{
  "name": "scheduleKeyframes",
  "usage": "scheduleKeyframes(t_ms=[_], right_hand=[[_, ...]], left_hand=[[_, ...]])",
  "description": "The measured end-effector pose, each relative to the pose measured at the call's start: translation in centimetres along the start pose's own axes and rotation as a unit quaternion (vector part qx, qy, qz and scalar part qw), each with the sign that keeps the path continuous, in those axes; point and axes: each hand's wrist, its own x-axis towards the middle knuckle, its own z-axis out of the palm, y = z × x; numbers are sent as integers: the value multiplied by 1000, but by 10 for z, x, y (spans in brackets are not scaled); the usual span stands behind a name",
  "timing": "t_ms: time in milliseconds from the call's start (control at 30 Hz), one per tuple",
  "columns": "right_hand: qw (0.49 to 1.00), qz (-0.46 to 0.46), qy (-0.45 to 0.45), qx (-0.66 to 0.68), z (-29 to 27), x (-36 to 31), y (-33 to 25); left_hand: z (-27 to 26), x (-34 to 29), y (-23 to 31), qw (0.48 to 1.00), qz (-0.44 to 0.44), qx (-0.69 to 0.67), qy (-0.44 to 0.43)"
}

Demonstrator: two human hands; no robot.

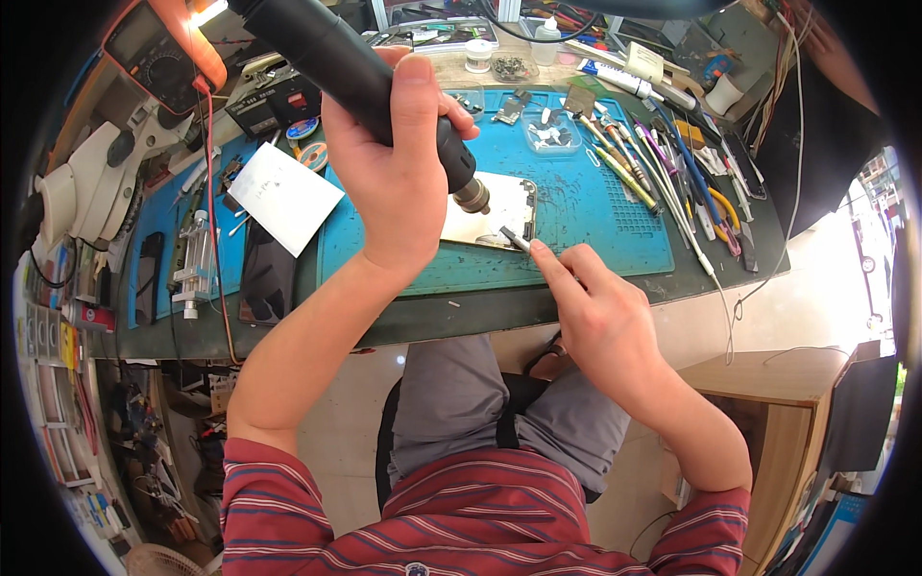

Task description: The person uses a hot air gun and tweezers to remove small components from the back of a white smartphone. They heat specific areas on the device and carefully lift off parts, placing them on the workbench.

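Head view, hot-air gun (355, 96) partly hiding white panel (504, 200), multimeter (161, 72) left

Mat (595, 252): blue, dark grid near right edge. Panel (499, 202) mid-mat: white. Slim tool (515, 239) at panel's near edge: grey. Hot-air gun (331, 72): black, bronze-ish nozzle (472, 197). Bench (480, 307): dark green along near edge. Multimeter (158, 62), bench's far-left corner: black, orange rim. Shirt (480, 490): red, navy-and-white stripes.
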Motion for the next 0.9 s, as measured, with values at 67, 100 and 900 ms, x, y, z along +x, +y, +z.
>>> scheduleKeyframes(t_ms=[67, 100, 900], right_hand=[[1000, -3, 4, -12, 1, 0, 0], [1000, 1, 5, -14, 1, -1, -1], [997, 30, -54, 49, -12, 55, 22]], left_hand=[[0, 0, 1, 1000, 0, 0, 0], [-1, 1, 2, 1000, 1, 0, -2], [-45, 7, 76, 996, -17, -42, 81]])
